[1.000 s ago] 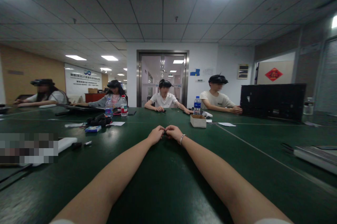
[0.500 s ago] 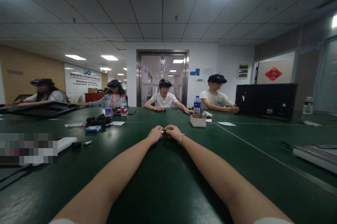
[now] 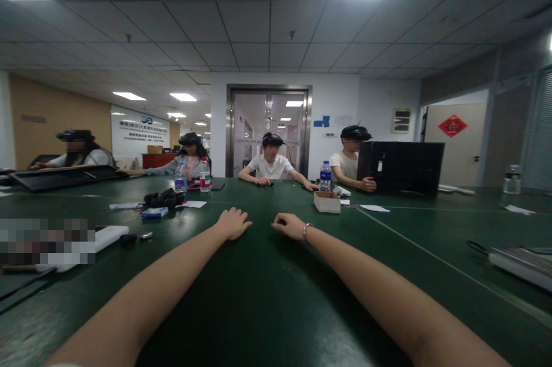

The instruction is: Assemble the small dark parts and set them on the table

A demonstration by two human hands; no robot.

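Observation:
My left hand point(image 3: 233, 224) rests on the green table point(image 3: 241, 298) with its fingers spread, and nothing is in it. To its right, a short gap away, my right hand point(image 3: 288, 226) has its fingers curled together in a pinch. Something small and dark seems to sit at those fingertips, too small to name. A bracelet circles the right wrist. Beyond my right hand stands a small open cardboard box point(image 3: 326, 202).
Dark tangled gear point(image 3: 164, 198), a blue box point(image 3: 154, 213) and bottles point(image 3: 204, 175) stand left. At right, a person's hand point(image 3: 368, 184) holds a large black panel point(image 3: 405, 168). More people sit across the table. A silver-edged item point(image 3: 517, 263) lies far right.
My hands have come apart; the left moved left and its fingers spread, while the right stays pinched, slightly further right. The black panel at the right has shifted left and turned.

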